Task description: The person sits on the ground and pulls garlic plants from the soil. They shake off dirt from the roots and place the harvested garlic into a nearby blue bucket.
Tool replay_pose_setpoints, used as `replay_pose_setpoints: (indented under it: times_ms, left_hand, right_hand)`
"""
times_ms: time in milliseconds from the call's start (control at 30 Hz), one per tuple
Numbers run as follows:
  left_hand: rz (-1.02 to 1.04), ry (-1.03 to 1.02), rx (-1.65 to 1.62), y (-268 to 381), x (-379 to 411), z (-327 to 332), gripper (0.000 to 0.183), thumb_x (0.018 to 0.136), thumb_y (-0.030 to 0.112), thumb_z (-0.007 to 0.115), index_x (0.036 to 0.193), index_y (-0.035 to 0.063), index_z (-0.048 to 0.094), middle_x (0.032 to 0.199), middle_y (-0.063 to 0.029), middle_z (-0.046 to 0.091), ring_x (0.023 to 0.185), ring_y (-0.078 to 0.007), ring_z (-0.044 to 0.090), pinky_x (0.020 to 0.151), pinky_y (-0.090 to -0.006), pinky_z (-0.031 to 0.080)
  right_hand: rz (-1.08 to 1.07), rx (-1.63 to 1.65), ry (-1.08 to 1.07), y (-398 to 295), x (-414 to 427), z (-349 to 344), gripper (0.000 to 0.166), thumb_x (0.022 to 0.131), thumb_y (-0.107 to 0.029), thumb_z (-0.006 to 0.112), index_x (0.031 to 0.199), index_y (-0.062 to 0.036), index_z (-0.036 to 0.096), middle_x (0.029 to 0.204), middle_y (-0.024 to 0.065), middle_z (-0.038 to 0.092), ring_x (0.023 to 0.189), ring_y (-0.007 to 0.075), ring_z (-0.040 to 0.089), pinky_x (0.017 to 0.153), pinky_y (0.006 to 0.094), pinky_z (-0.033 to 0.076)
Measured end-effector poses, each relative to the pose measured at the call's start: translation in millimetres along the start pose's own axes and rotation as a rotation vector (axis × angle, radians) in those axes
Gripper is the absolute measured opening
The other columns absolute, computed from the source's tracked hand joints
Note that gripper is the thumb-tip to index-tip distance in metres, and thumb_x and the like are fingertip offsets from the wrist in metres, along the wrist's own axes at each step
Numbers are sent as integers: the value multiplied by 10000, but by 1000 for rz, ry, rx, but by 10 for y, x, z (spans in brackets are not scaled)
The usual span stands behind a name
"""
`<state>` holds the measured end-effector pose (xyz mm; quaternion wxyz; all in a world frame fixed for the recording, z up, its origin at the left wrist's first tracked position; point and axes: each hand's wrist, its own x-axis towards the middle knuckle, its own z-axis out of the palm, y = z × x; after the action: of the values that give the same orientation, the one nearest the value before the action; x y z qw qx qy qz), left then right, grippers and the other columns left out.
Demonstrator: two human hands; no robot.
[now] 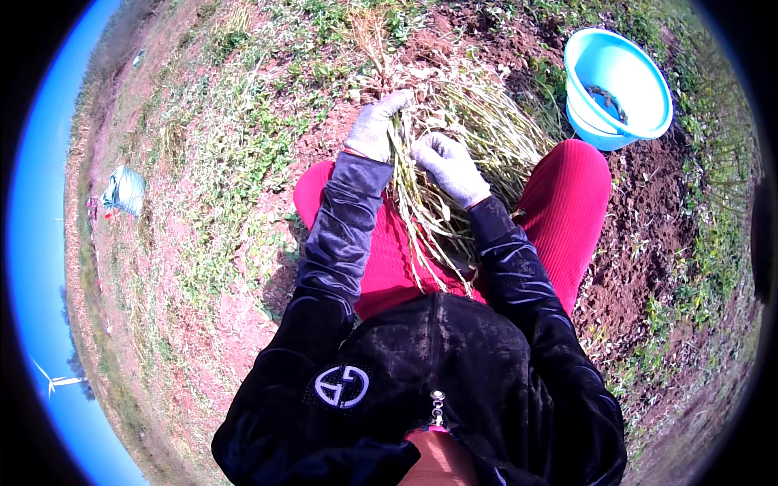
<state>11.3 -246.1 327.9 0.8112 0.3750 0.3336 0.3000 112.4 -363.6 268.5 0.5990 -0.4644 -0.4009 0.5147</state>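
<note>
My left hand (375, 126), in a white knit work glove, is closed around the root end of a bunch of long, pale green plant stems (410, 200). The stems hang down between my knees over my red trousers. Close by on the right, my right hand (451, 167), also gloved, has its fingers curled at the side of the bunch; whether it grips anything is hidden. Beyond and right of my hands lies a heap of pulled plants (492, 121) with dry leaves and roots. Dry brown roots (380, 48) stick up past my left hand.
A light blue plastic basin (571, 103) stands beyond my right knee, with some small dark items at its bottom. Bare reddish soil (638, 231) lies to the right, low green plants (237, 164) to the left. Farther left stands a pale sack (124, 191).
</note>
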Motion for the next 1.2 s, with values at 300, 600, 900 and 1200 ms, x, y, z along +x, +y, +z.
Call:
replay_pose_setpoints:
  times_ms: [300,600,900,1200]
  left_hand:
    - [-6,145,92,119,210,97,151,881,286,590,907,143,632,600,18,580,452,-126,532,423,-281,449]
    - [39,66,94,198,280,34,188,889,301,589,852,117,596,599,-20,552,464,-151,528,425,-289,435]
    - [51,-47,33,99,220,-39,217,908,289,555,938,76,585,668,-47,569,535,-183,544,486,-315,451]
    - [15,-139,128,58,-18,130,287,912,317,537,976,42,582,627,-47,530,516,-169,495,508,-310,416]
  right_hand:
    - [133,434,-148,-301,-364,18,168,871,-238,631,851,-78,586,659,-34,525,526,28,445,469,188,348]
    - [-395,1507,515,-966,628,-2492,439,878,-408,597,1085,-44,464,1104,196,495,1023,335,524,863,445,497]
    - [185,943,765,126,161,-1275,292,934,-242,539,1065,4,452,897,129,531,754,251,572,644,307,545]
    - [149,922,-63,-174,-26,-432,469,936,-451,473,1269,-125,416,1134,114,541,819,208,620,616,269,503]
